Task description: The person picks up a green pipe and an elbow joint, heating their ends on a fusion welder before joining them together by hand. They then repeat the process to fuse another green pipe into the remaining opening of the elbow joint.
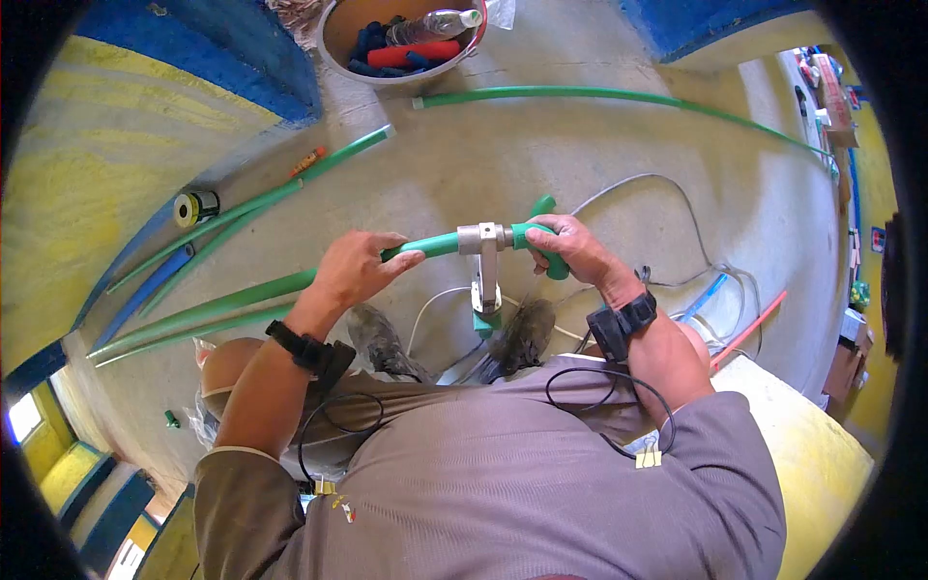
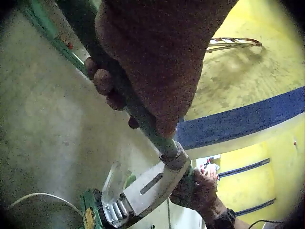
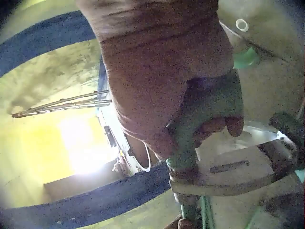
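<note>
A pipe fusion welder (image 1: 486, 275) stands on the floor between the shoes, its metal heating plate upright with a sleeve on each side. My left hand (image 1: 358, 271) grips a long green plastic pipe (image 1: 437, 244), whose end meets the left-hand sleeve. On the opposite side, my right hand (image 1: 580, 253) holds a green tee fitting (image 1: 523, 235) against the other sleeve. Seen from the left wrist, fingers wrap the pipe (image 2: 138, 112) close to the heating plate (image 2: 151, 185). In the right wrist view, fingers curl around the fitting (image 3: 209, 107).
More green pipes (image 1: 348, 153) lie at the left, near a tin (image 1: 196, 208) and a blue level (image 1: 145, 298). A bucket (image 1: 333, 60) with a bottle stands ahead. Another pipe (image 1: 580, 92) stretches along the back. Grey cable (image 1: 691, 208) loops across the floor at the right.
</note>
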Action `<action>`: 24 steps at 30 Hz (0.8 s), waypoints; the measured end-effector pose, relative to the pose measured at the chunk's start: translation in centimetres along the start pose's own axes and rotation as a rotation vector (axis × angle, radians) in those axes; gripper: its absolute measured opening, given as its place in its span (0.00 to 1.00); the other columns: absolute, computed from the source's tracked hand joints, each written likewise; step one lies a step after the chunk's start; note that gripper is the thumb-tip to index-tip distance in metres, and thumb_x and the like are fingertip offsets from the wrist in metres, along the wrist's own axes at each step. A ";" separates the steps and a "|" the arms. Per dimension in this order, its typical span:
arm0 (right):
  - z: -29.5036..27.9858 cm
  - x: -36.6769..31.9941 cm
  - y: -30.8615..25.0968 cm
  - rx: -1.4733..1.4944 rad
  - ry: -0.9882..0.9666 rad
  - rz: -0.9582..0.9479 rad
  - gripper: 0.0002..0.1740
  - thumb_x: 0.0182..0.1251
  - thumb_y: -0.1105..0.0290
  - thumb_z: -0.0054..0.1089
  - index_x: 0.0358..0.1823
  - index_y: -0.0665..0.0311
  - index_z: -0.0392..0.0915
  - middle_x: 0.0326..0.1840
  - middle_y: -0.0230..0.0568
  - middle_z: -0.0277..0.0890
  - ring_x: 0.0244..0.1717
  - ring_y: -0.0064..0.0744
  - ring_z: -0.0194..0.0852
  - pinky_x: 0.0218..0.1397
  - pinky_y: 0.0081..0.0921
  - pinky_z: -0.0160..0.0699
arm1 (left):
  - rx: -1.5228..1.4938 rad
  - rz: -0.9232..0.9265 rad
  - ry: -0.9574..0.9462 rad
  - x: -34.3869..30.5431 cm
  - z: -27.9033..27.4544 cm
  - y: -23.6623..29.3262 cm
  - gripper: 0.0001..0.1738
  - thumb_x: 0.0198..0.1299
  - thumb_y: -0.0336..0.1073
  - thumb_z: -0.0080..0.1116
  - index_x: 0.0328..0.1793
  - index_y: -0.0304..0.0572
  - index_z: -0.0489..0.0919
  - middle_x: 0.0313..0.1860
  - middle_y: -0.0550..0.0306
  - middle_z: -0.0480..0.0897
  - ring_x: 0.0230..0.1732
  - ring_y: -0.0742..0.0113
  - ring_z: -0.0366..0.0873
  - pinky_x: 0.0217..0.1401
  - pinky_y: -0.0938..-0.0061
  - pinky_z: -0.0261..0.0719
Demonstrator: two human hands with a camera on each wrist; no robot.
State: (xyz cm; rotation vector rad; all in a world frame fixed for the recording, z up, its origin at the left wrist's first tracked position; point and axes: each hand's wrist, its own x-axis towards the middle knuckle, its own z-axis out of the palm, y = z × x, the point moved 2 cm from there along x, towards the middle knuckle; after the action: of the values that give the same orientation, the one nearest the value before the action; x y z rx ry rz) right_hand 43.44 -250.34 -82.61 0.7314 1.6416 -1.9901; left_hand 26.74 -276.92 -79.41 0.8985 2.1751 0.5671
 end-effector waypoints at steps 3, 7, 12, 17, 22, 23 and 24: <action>0.1 -0.1 -0.1 0.055 -0.022 0.008 0.20 0.66 0.51 0.60 0.39 0.65 0.76 0.24 0.31 0.69 0.25 0.22 0.69 0.29 0.24 0.74 | 0.036 -0.029 -0.008 0.0 0.1 -0.2 0.27 0.56 0.62 0.60 0.46 0.48 0.87 0.31 0.44 0.84 0.33 0.46 0.81 0.38 0.59 0.78; 0.1 0.3 0.4 0.130 -0.044 0.018 0.20 0.66 0.52 0.60 0.40 0.65 0.76 0.24 0.31 0.69 0.24 0.22 0.68 0.27 0.24 0.75 | 0.079 -0.059 -0.001 -0.1 -0.4 0.2 0.28 0.54 0.64 0.60 0.45 0.48 0.87 0.27 0.44 0.82 0.31 0.47 0.81 0.35 0.59 0.78; 0.1 0.2 0.3 0.151 -0.070 0.067 0.20 0.66 0.53 0.60 0.39 0.65 0.76 0.23 0.31 0.69 0.23 0.21 0.67 0.25 0.23 0.72 | 0.064 -0.033 0.025 0.0 0.3 -0.1 0.27 0.54 0.64 0.61 0.45 0.51 0.87 0.25 0.45 0.82 0.29 0.47 0.80 0.34 0.59 0.78; 0.2 -0.1 -0.2 0.175 -0.093 0.138 0.20 0.66 0.53 0.61 0.38 0.66 0.75 0.23 0.32 0.69 0.20 0.22 0.65 0.23 0.23 0.69 | 0.091 -0.044 0.028 -0.3 0.5 0.0 0.27 0.53 0.64 0.61 0.44 0.52 0.87 0.23 0.46 0.81 0.28 0.47 0.80 0.33 0.58 0.78; 0.2 0.3 -0.3 0.090 -0.078 0.107 0.23 0.65 0.50 0.59 0.36 0.66 0.75 0.21 0.32 0.68 0.20 0.22 0.66 0.22 0.23 0.67 | 0.079 -0.023 0.032 -0.3 0.5 0.2 0.26 0.52 0.60 0.65 0.42 0.45 0.87 0.23 0.44 0.81 0.24 0.49 0.79 0.29 0.60 0.76; 0.2 0.2 -0.4 0.085 -0.067 0.127 0.23 0.66 0.49 0.59 0.36 0.66 0.75 0.21 0.32 0.68 0.20 0.22 0.66 0.22 0.22 0.67 | 0.076 -0.028 0.027 -0.3 0.4 0.3 0.26 0.52 0.60 0.65 0.42 0.45 0.87 0.23 0.44 0.81 0.24 0.49 0.79 0.29 0.60 0.76; 0.1 0.3 -0.5 0.086 -0.069 0.133 0.23 0.66 0.49 0.59 0.36 0.66 0.75 0.21 0.32 0.68 0.20 0.22 0.66 0.22 0.22 0.67 | 0.091 -0.039 0.014 -0.3 0.2 0.6 0.28 0.53 0.63 0.63 0.42 0.46 0.87 0.23 0.46 0.81 0.25 0.48 0.79 0.30 0.60 0.77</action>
State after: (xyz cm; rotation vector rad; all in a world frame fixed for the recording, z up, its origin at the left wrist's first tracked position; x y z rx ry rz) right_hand 42.90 -250.35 -82.43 0.7737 1.4370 -1.9787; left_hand 27.32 -276.75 -79.09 0.9008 2.2409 0.4594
